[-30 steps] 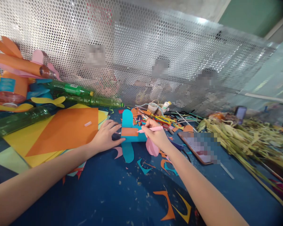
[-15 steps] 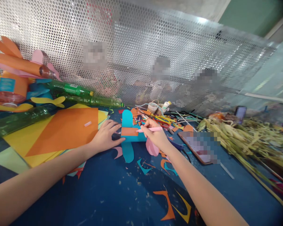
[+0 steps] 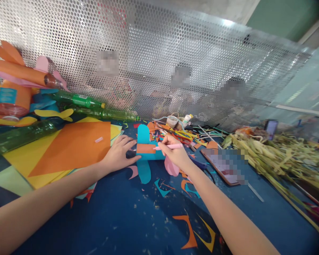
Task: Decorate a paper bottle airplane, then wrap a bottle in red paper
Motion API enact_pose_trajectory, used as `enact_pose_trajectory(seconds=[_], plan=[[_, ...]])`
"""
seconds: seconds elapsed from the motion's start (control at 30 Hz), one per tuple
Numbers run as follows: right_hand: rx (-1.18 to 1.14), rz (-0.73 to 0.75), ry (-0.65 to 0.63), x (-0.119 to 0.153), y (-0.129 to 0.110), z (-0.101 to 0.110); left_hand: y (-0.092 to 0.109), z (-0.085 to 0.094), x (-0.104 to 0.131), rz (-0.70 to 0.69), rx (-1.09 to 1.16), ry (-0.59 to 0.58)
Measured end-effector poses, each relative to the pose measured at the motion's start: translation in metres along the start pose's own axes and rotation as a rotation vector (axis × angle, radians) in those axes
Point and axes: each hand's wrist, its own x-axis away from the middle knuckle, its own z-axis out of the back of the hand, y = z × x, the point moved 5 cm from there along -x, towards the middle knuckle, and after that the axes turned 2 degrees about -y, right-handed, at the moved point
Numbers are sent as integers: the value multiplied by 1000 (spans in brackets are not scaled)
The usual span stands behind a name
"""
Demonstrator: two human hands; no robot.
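A bottle craft wrapped in blue paper (image 3: 151, 156) lies on the blue table, with rounded blue flaps above and below and a pink rounded piece at its right. On top of it is an orange paper strip (image 3: 145, 148). My right hand (image 3: 174, 152) grips a pink pen (image 3: 172, 146), its tip at the strip's right end. My left hand (image 3: 122, 152) rests at the craft's left end with fingers spread, steadying the bottle's bare end between thumb and fingers.
Coloured paper sheets (image 3: 77, 148) and green bottles (image 3: 79, 100) are at the left, beside finished paper crafts (image 3: 18, 72). Paper scraps (image 3: 187, 232) lie in front. A phone (image 3: 223, 166) and dried husks (image 3: 271, 159) are at the right. Behind stands a perforated metal panel (image 3: 154, 46).
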Motion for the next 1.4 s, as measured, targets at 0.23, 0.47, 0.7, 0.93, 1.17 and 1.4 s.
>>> enact_pose_trajectory(seconds=[0.23,0.47,0.7,0.93,1.17,1.4], plan=[[14,2,-2,1,0,1,0,0,0,-7,-4,8],[59,-8,-22,1,-1,0,0,0,1,-3,1,11],[57,-14,25,0,-1,4,-1,0,1,0,7,3],[30,-10,-2,1,-3,3,0,0,0,2,7,9],[80,-27,14,0,2,4,-1,0,1,10,11,1],[97,-21,2,0,3,4,-1,0,0,8,9,0]])
